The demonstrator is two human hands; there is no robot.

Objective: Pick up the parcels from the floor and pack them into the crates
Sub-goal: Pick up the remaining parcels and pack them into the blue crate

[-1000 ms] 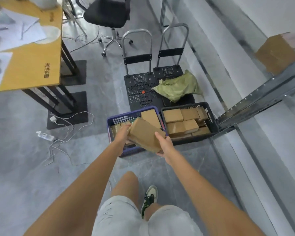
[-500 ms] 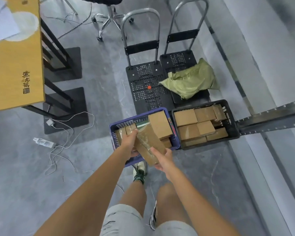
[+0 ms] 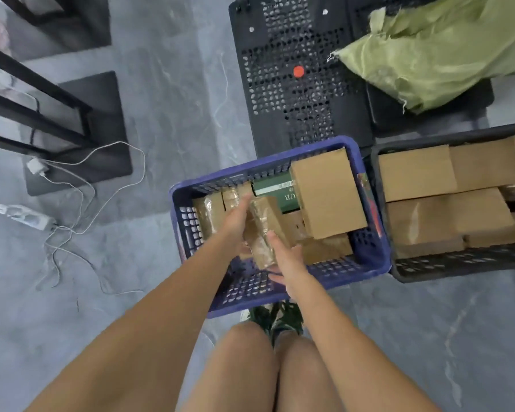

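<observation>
A flat brown taped parcel (image 3: 262,233) stands on edge inside the blue crate (image 3: 369,263), low among the other parcels. My left hand (image 3: 235,218) grips its left side and my right hand (image 3: 283,257) grips its near end. A larger cardboard box (image 3: 327,194) leans tilted in the same crate beside a green box (image 3: 283,194). To the right, the black crate (image 3: 458,267) holds several brown parcels (image 3: 416,173).
Two black hand trolleys (image 3: 295,93) lie behind the crates, the right one under a green sack (image 3: 440,52). A black desk frame (image 3: 42,93), a white charger and cables (image 3: 72,185) and a power strip (image 3: 24,215) are on the grey floor at left.
I have bent closer to the crates. The parcel in both hands has gone down from above the blue crate's rim into the crate, turned up on its edge.
</observation>
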